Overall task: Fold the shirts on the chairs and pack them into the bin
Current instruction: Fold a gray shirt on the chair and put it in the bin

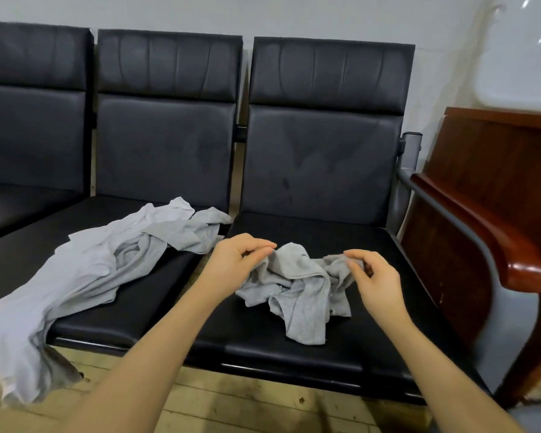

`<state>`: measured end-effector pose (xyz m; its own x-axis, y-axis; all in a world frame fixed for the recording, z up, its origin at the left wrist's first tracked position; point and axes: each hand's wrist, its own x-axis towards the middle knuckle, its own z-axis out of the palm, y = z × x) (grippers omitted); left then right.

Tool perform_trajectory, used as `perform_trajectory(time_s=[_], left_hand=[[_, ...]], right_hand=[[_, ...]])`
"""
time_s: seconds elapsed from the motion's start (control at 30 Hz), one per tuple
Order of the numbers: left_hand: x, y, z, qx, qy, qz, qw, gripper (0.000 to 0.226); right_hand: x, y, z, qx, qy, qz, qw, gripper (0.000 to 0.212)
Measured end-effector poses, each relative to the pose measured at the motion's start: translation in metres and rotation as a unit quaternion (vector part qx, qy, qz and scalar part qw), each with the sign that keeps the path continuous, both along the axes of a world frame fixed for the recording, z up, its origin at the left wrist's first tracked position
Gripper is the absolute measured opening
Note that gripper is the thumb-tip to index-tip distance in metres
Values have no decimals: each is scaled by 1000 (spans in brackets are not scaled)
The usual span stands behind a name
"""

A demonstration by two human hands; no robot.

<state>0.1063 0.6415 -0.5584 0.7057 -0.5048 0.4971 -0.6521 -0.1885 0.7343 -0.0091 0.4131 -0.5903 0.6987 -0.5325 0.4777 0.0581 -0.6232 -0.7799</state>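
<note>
Crumpled grey shirt (297, 289) lies on the right chair seat (372, 245): soft, light, limp. Left hand (236, 260) and right hand (374, 281) each seemingly pinch an upper edge; best held at the shoulders.

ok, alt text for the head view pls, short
Both hands pinch a crumpled grey shirt on the rightmost black chair seat: left hand at its left edge, right hand at its right. A heap of pale grey shirts sprawls over the middle seat, hanging off its front edge.
</note>
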Motion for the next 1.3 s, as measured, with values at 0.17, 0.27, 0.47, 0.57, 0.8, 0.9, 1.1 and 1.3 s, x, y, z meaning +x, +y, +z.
perform_trajectory(time_s=[0.17,0.27,0.47,0.57,0.8,0.9,1.1,1.3], left_hand=[[3,-23,-10,58,-160,-15,985,24],[3,-35,-17,32,-142,-12,989,17],[2,-43,-22,11,-80,-7,997,16],[-1,-45,-24,12,-78,-9,997,17],[-21,-72,-35,-20,-60,-10,998,28],[-35,-94,-41,27,-120,-53,991,23],[-42,-132,-69,142,-254,-72,954,33],[-33,-141,-83,208,-247,-99,941,23]], right_hand=[[-18,-25,-2,-3,28,-12,1000,22],[-24,-36,-4,35,48,-3,998,19],[-32,-48,-10,-6,79,-27,997,11],[-33,-50,-10,-89,47,-46,994,7],[-40,-54,-11,37,34,-50,997,19],[-45,-56,-15,67,40,-16,997,28],[-54,-56,-15,171,20,5,985,21],[-62,-64,-25,52,84,-41,994,26]])
